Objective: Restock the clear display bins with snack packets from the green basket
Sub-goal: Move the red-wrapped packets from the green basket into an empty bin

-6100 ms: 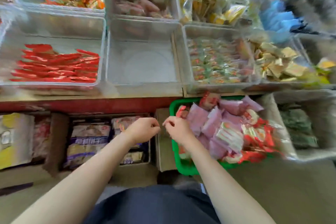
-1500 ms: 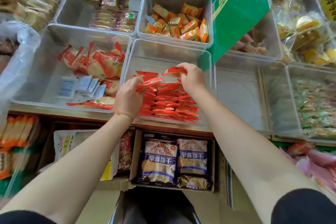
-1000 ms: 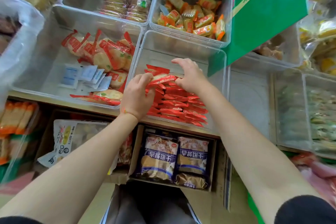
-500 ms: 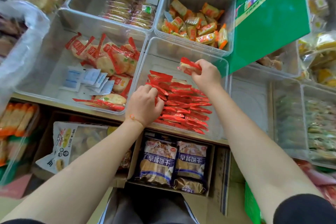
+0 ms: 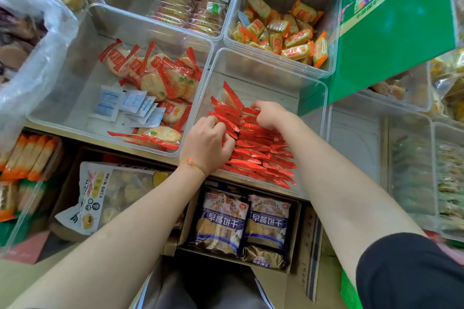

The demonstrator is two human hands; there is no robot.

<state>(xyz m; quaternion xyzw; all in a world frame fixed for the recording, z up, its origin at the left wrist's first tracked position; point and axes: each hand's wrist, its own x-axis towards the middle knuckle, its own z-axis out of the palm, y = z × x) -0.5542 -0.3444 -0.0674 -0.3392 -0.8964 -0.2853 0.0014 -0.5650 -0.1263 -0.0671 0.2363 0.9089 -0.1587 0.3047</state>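
A clear display bin (image 5: 313, 98) in the middle of the shelf holds a row of thin red snack packets (image 5: 256, 155) standing on edge. My left hand (image 5: 207, 144) is at the near left of the row, its fingers curled round a few red packets. My right hand (image 5: 270, 114) reaches into the far end of the row and pinches the top of a red packet there. A sliver of the green basket (image 5: 350, 291) shows at the bottom right, behind my right sleeve.
Left of this bin, another clear bin (image 5: 75, 63) holds round crackers in red wrappers and small white sachets. Behind, a bin of orange packets (image 5: 283, 30). A green sign (image 5: 399, 22) hangs at right. Cardboard boxes of biscuit bags (image 5: 241, 223) sit under the shelf.
My right hand, which held a red packet above the row, has come down onto the far end of the row. My left hand stayed at the near left of the packets.
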